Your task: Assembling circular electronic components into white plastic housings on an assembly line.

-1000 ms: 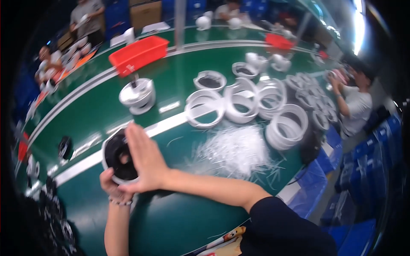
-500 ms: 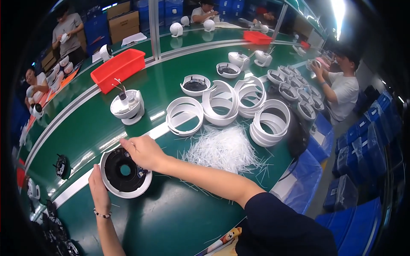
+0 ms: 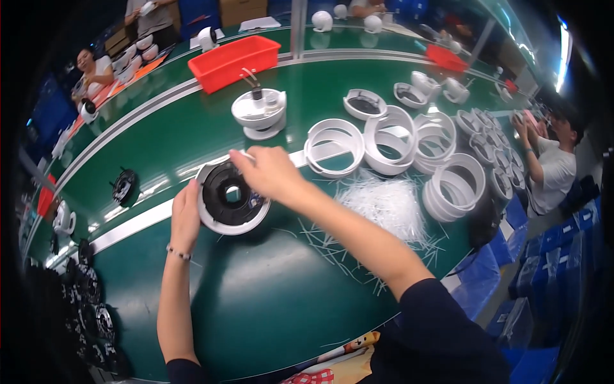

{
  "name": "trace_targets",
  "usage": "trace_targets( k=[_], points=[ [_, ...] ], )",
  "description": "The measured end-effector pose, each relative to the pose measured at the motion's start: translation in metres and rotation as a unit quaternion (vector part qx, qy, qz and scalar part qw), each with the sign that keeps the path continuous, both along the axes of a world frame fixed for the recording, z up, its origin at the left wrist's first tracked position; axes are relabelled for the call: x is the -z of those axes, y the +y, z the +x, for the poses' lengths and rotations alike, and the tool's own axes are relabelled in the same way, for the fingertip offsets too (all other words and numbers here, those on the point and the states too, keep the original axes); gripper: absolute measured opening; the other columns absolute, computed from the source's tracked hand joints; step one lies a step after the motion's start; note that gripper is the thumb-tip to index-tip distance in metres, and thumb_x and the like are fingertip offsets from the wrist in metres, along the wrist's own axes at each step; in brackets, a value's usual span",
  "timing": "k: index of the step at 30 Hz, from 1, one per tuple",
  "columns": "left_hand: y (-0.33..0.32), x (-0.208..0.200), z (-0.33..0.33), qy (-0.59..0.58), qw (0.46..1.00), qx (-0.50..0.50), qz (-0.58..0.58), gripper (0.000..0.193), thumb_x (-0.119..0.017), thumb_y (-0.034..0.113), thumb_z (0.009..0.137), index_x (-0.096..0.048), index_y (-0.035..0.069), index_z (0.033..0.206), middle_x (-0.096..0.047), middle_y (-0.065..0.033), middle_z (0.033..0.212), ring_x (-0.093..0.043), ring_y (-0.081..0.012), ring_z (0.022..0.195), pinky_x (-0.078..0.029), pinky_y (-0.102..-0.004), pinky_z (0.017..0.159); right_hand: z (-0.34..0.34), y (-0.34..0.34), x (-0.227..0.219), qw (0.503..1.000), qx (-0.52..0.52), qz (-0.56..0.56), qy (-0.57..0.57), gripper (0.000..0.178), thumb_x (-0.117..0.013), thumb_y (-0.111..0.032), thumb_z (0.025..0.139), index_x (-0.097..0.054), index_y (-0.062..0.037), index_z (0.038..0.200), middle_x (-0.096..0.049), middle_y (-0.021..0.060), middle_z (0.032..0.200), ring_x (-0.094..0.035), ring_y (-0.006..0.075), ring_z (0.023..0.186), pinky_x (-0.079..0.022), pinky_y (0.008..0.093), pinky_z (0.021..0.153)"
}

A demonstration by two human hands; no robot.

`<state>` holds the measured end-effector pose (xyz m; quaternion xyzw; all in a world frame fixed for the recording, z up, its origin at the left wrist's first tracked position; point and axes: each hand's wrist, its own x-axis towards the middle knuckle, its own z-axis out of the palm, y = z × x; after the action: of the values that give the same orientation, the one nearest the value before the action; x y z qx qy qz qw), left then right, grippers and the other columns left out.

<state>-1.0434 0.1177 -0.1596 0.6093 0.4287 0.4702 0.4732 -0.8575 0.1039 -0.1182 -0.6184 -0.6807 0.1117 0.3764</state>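
A round white plastic housing [image 3: 238, 228] with a black disc-shaped insert [image 3: 218, 203] is between my hands above the green table. The insert has a hole at its centre and a small circuit piece near its right edge. My left hand [image 3: 185, 219] grips the housing's left rim, fingers along the outer wall. My right hand [image 3: 274, 171] is closed at the upper right of the rim, thumb and fingers pressed together over the edge; its fingertips partly cover the insert, and anything small between them cannot be made out.
Thin white strips [image 3: 384, 205] lie heaped right of my hands, beside stacked white rings [image 3: 454, 189]. Black round parts [image 3: 86, 288] crowd the left edge. Beyond stand a white half-dome unit [image 3: 259, 112] and a red bin [image 3: 233, 63]. A co-worker [image 3: 555, 163] sits at far right.
The view has swung left and down, so the table's contents appear farther right and higher. Both hands stay at the housing's rim, the right one still at its upper right.
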Motion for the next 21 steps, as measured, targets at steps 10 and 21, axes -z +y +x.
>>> trace_targets(
  k=[10,21],
  points=[
    [0.162,0.056,-0.041,0.196,0.969,-0.149,-0.003,0.059,-0.033,0.047,0.084,-0.060,-0.004,0.075,-0.059,-0.0242,0.078,-0.059,-0.0355,0.079,-0.046,-0.0390,0.072,0.137,0.014,-0.023,0.930,-0.013,-0.097,-0.353,0.086,-0.073,-0.041,0.055,-0.036,-0.0057,0.125,-0.035,0.0203,0.127,-0.034,0.0343,0.117,-0.028,0.0386,0.098],
    [0.168,0.014,-0.132,0.360,0.869,-0.301,0.157,0.031,-0.042,0.028,0.078,-0.060,0.002,0.081,-0.059,-0.0216,0.081,-0.056,-0.0383,0.081,-0.045,-0.0424,0.075,0.169,0.037,-0.009,0.959,0.042,-0.031,-0.277,0.019,-0.063,0.000,0.055,-0.064,-0.0004,0.074,-0.060,0.0129,0.062,-0.060,0.0215,0.059,-0.047,0.0285,0.058]
  ],
)
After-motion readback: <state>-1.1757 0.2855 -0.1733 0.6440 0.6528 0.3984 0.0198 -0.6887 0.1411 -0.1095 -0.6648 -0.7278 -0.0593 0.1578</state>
